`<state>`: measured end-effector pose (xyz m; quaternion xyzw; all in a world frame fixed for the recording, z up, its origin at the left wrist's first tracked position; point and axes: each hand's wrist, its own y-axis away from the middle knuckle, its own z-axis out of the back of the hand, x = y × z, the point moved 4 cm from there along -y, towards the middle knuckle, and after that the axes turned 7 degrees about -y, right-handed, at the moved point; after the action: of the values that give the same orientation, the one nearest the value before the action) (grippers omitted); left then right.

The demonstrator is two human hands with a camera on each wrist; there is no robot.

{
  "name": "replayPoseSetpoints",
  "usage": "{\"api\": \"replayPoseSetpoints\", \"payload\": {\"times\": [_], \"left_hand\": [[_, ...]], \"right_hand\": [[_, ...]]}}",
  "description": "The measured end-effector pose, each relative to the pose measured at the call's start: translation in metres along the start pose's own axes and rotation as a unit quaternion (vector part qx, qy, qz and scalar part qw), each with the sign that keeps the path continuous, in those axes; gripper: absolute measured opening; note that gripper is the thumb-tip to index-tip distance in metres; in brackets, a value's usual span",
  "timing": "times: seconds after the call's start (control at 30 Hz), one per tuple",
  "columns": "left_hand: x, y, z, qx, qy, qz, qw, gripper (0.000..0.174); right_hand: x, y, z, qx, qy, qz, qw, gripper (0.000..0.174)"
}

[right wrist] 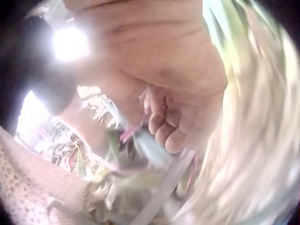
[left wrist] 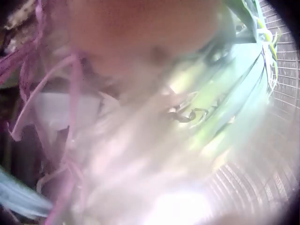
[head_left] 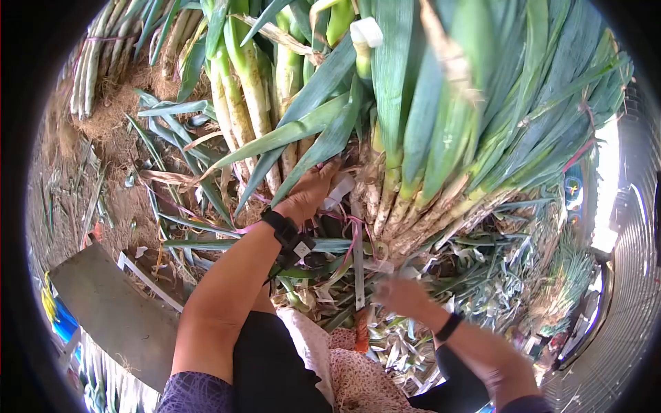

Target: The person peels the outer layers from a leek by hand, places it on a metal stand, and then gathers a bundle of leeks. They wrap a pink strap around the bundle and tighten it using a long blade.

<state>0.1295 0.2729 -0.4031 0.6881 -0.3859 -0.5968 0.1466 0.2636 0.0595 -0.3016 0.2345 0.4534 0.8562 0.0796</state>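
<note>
The left hand (head_left: 310, 193) reaches in among the leek stalks (head_left: 251, 103), under drooping green leaves; its fingertips are hidden. In the left wrist view that hand (left wrist: 145, 33) is blurred, beside pink string (left wrist: 72, 103) and a white piece (left wrist: 61, 110). At the root ends of a large leek bundle (head_left: 413, 213), the right hand (head_left: 406, 297) is blurred. The right wrist view shows this hand (right wrist: 154, 61) with curled fingers, pinching thin pink string (right wrist: 129, 135). Pink string (head_left: 354, 221) also lies between the hands.
A flat metal strip (head_left: 359, 268) stands between the hands, above an orange piece (head_left: 361, 330). A grey metal sheet (head_left: 113, 303) is at lower left, a ribbed wall (head_left: 630, 261) at right. Leaf scraps (head_left: 489, 275) litter the ground; tied leeks (head_left: 89, 69) lie upper left.
</note>
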Motion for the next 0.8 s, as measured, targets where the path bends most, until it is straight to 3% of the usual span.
{"api": "replayPoseSetpoints", "payload": {"times": [0.03, 0.1, 0.17, 0.23, 0.3, 0.33, 0.43, 0.53, 0.63, 0.73, 0.8], "left_hand": [[-0.004, 0.003, 0.002, 0.008, 0.002, -0.011, 1.0, 0.021], [0.007, -0.003, 0.005, 0.033, 0.002, -0.014, 0.999, 0.022], [0.03, -0.021, 0.01, 0.057, -0.022, 0.011, 0.998, 0.026], [0.015, -0.007, 0.014, 0.077, -0.09, 0.061, 0.991, 0.033], [-0.017, 0.015, 0.01, 0.001, -0.21, 0.028, 0.977, 0.046], [-0.033, 0.027, 0.009, -0.039, -0.269, 0.019, 0.962, 0.054], [-0.034, 0.028, 0.01, -0.035, -0.204, 0.007, 0.978, 0.051], [-0.03, 0.027, 0.013, -0.003, -0.211, 0.019, 0.977, 0.04], [-0.017, 0.018, 0.015, 0.011, -0.188, 0.008, 0.982, 0.035], [-0.021, 0.019, 0.011, 0.038, -0.141, 0.006, 0.989, 0.034], [-0.011, 0.012, 0.009, 0.064, -0.052, -0.014, 0.996, 0.035]], "right_hand": [[-0.022, 0.002, -0.042, 0.032, -0.058, -0.064, 0.996, 0.038], [-0.049, -0.001, -0.118, -0.059, -0.102, -0.066, 0.991, 0.044], [-0.058, -0.006, -0.16, -0.119, -0.21, -0.15, 0.959, 0.046], [-0.064, -0.006, -0.177, -0.162, -0.28, -0.229, 0.918, 0.049], [-0.072, -0.012, -0.174, -0.196, -0.306, -0.295, 0.883, 0.053], [-0.071, -0.008, -0.168, -0.272, -0.324, -0.26, 0.868, 0.051], [-0.094, -0.009, -0.194, -0.12, -0.275, -0.261, 0.918, 0.043], [-0.1, -0.01, -0.212, -0.092, -0.303, -0.249, 0.915, 0.034], [-0.094, -0.019, -0.227, 0.009, -0.294, -0.171, 0.94, 0.031], [-0.067, 0.008, -0.199, -0.072, -0.372, -0.142, 0.914, 0.025], [-0.062, 0.044, -0.191, -0.053, -0.547, -0.177, 0.816, 0.024]]}}
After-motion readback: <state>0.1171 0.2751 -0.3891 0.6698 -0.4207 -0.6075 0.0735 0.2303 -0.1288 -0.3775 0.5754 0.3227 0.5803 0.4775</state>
